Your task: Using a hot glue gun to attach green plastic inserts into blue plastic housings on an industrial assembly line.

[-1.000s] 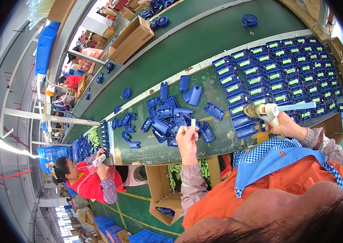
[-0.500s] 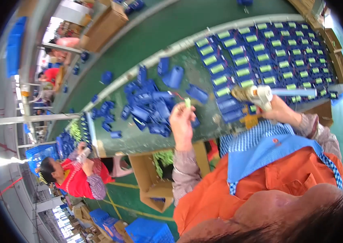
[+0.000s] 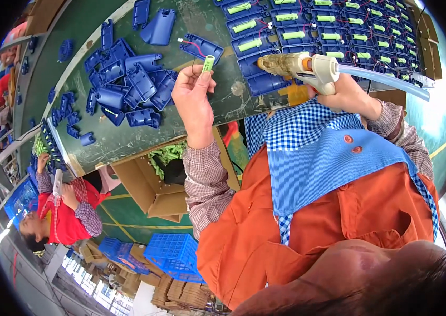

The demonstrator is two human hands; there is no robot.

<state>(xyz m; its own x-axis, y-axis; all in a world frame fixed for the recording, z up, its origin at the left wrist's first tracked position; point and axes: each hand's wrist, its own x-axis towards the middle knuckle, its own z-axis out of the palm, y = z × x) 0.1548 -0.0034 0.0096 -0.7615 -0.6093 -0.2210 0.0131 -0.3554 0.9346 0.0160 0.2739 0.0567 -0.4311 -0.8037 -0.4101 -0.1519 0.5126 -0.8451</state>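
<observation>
My left hand (image 3: pixel 195 100) pinches a light green battery cell (image 3: pixel 208 64) between thumb and fingertips. A thin red wire runs from the cell to a small white connector, in front of an open blue plastic shell (image 3: pixel 201 48). My right hand (image 3: pixel 350 96) is wrapped round the handle of a hot glue gun (image 3: pixel 307 67). A long clear glue stick (image 3: pixel 386 78) sticks out of the gun's back end. The gun's stained nozzle points left, over the near end of the rows of blue shells (image 3: pixel 266 83). Whether it touches a shell I cannot tell.
Loose blue shells (image 3: pixel 141 83) lie heaped on the green bench (image 3: pixel 144 130). Rows of shells with green cells (image 3: pixel 292 35) cover its right side. Below stands a cardboard box (image 3: pixel 167 203) with green cells inside. A co-worker in red (image 3: pixel 70 218) sits at the left.
The view has tilted and shifted, so the bench and both hands appear farther left and higher. My left hand still holds the cell. The glue gun's nozzle has moved slightly left along the shells.
</observation>
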